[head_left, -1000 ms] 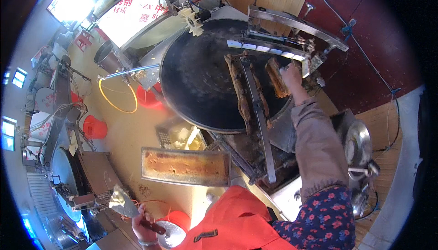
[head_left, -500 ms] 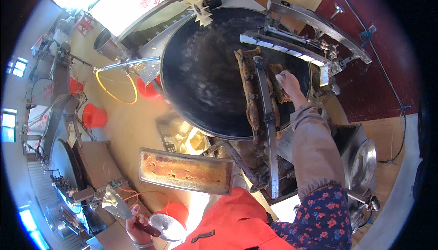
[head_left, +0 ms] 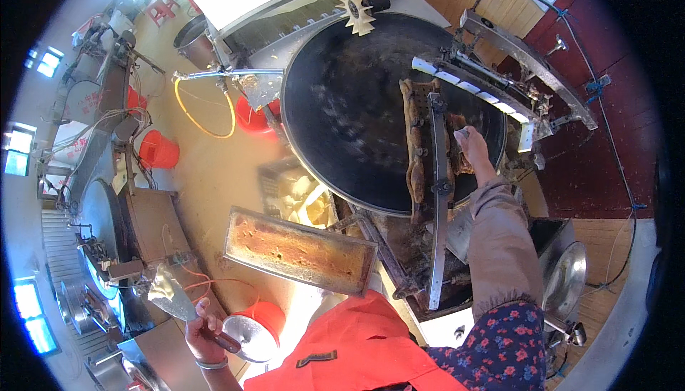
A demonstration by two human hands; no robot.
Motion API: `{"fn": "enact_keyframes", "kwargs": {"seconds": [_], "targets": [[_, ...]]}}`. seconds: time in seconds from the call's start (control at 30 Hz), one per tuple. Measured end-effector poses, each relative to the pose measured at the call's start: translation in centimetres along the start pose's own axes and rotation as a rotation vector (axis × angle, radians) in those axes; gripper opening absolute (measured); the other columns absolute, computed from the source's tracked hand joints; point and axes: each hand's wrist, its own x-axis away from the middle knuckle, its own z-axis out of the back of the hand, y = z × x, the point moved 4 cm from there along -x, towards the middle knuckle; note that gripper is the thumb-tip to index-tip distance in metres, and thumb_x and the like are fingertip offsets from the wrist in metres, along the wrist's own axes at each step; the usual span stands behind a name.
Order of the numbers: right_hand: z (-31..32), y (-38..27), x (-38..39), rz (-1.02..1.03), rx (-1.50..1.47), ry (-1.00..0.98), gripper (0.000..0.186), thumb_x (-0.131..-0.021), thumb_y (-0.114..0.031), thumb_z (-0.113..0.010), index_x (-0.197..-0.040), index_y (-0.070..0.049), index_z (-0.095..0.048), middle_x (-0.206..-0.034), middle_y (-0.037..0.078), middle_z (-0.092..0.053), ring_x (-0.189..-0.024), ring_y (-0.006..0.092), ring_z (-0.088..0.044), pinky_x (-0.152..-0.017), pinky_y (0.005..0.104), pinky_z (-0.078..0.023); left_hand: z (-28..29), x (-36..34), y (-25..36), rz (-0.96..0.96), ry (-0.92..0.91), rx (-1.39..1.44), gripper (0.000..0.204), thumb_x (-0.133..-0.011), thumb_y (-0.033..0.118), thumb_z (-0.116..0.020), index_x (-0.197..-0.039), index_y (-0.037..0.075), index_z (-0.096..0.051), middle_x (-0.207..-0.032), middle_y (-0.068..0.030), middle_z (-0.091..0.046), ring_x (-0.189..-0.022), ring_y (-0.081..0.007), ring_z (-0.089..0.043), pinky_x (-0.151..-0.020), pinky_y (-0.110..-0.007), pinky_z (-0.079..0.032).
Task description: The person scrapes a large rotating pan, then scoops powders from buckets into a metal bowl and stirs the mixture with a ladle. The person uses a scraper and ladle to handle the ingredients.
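Note:
My left hand (head_left: 205, 335) is closed round the wooden handle of a scraper (head_left: 178, 302), held off to the lower left. Pale, dough-like stuff clings to its broad blade. My right hand (head_left: 476, 154), arm stretched forward, is closed over the right part of a large round black griddle (head_left: 349, 120). It grips a small greyish part at a rough brown pad-like piece (head_left: 458, 147); exactly what this is, I cannot make out. Left of that hand, a long metal bar (head_left: 439, 241) and a ragged brown roll (head_left: 414, 152) cross the griddle.
A long tray with a browned, greasy inside (head_left: 300, 248) stands before my red apron (head_left: 357, 341). Pale folded sheets (head_left: 303, 198) lie in a crate behind it. A white-segmented arm (head_left: 474, 90) and a toothed wheel (head_left: 354, 9) overhang the griddle. Red buckets (head_left: 159, 150) stand left.
The whole view has shifted and turned slightly, so the griddle sits further right. My left hand with the scraper appears higher and further left. My right hand stays closed beside the metal bar.

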Motion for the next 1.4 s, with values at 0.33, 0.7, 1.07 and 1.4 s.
{"fn": "enact_keyframes", "kwargs": {"seconds": [0.33, 0.7, 1.07, 1.4], "targets": [[-0.2, 0.3, 0.2, -0.027, 0.008, -0.039, 0.042, -0.082, -0.038, -0.06, -0.104, -0.003, -0.055, -0.094, 0.021, -0.061, -0.09, 0.0373, -0.058, -0.076, 0.0415, -0.045, 0.4, 0.4, 0.1, -0.014, 0.011, 0.015, 0.016, -0.076, 0.009, -0.047, -0.089, -0.001, -0.052, -0.105, -0.0123, -0.056, -0.054, -0.0097, -0.048, -0.046, -0.022, -0.042], [0.3, 0.3, 0.3, -0.091, -0.054, -0.021, 0.043, -0.081, -0.038, -0.061, -0.107, -0.004, -0.055, -0.094, 0.022, -0.061, -0.091, 0.0376, -0.058, -0.078, 0.0418, -0.045, -0.7, 0.5, 0.4, -0.023, -0.005, 0.016, 0.017, -0.077, 0.009, -0.047, -0.09, -0.001, -0.049, -0.106, -0.0127, -0.054, -0.053, -0.01, -0.048, -0.047, -0.022, -0.041], [-0.7, -3.6, 2.5, -0.043, -0.025, 0.035, 0.044, -0.081, -0.039, -0.059, -0.106, -0.003, -0.056, -0.097, 0.023, -0.061, -0.094, 0.0371, -0.057, -0.08, 0.0426, -0.045, -0.6, -0.3, 0.5, -0.003, -0.01, 0.03, 0.016, -0.078, 0.008, -0.047, -0.092, 0.0, -0.049, -0.112, -0.0143, -0.051, -0.054, -0.0095, -0.049, -0.046, -0.023, -0.041], [-5.8, -15.8, 6.1, -0.099, -0.22, -0.157, 0.043, -0.079, -0.037, -0.059, -0.105, -0.003, -0.057, -0.099, 0.022, -0.06, -0.093, 0.0371, -0.057, -0.079, 0.0458, -0.047, -0.9, -1.3, 1.7, -0.034, 0.018, -0.016, 0.016, -0.077, 0.008, -0.048, -0.092, 0.001, -0.048, -0.11, -0.0128, -0.052, -0.054, -0.0086, -0.048, -0.046, -0.022, -0.04]]}}
